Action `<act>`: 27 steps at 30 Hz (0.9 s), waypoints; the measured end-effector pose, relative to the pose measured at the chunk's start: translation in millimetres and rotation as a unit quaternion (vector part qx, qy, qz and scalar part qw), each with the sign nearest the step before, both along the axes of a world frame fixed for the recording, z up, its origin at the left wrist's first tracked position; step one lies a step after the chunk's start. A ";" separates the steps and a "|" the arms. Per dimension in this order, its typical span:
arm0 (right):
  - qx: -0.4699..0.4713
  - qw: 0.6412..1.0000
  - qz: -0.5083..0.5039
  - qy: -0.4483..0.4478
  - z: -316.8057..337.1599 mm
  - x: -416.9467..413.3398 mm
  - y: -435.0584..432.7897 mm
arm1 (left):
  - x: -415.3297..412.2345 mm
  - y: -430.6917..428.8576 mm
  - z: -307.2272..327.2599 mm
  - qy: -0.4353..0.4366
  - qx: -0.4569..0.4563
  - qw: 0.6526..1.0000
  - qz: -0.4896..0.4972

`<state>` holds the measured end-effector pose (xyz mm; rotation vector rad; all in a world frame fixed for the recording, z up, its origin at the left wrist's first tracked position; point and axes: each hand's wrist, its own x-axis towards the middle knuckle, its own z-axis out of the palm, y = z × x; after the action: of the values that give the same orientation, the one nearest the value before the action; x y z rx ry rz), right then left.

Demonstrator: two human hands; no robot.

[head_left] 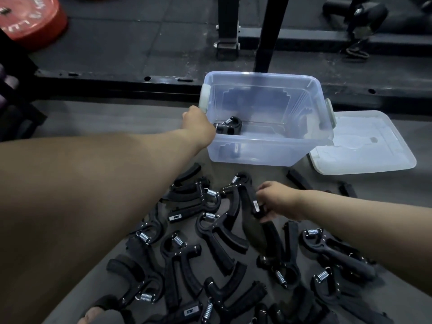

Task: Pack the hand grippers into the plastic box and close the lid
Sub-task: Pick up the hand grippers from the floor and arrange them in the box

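1. The right hand (278, 199) is gripping one hand gripper (243, 195), with fingers and thumb curling round its right handle. The tool is sitting at the far edge of the pile; whether it is lifted clear cannot be told.
2. Its long axis is running away from the person. The spring end (235, 178) is pointing beyond the grip and slightly left, toward the box, and the handles are trailing back under the grip.
3. Beyond the grip and to its left, a second gripper (228, 126) is lying inside the plastic box (257, 150) at the near-left corner, spring end uppermost.
4. The left hand (197, 123) is reaching over that corner and meeting the second gripper. Its fingers are hidden, so its hold cannot be told.
5. The box is standing open. Its lid (364, 146) is lying flat beside it, beyond the grip and to the right.
6. Loose grippers (182, 258) are lying left of, right of and nearer than the grip, at mixed headings.
7. A red weight plate (30, 19) is showing far beyond and left.
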<state>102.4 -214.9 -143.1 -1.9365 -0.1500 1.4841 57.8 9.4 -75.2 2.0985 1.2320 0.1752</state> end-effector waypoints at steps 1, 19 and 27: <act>-0.035 0.998 0.026 -0.047 -7.3 -0.9 -1.1 | 0.1 -0.1 -0.2 0.000 0.000 1.000 0.001; -0.169 0.845 0.380 -0.338 -8.7 6.2 23.5 | 15.3 10.2 4.0 -0.008 -0.010 1.000 -0.004; -0.034 0.913 0.403 -0.050 88.2 48.5 30.0 | 27.8 20.9 -1.7 -0.001 -0.043 0.999 0.010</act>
<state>151.0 -184.8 -54.8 -2.1177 -1.0655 1.8954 85.6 30.3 -76.9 2.0122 1.2376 0.1321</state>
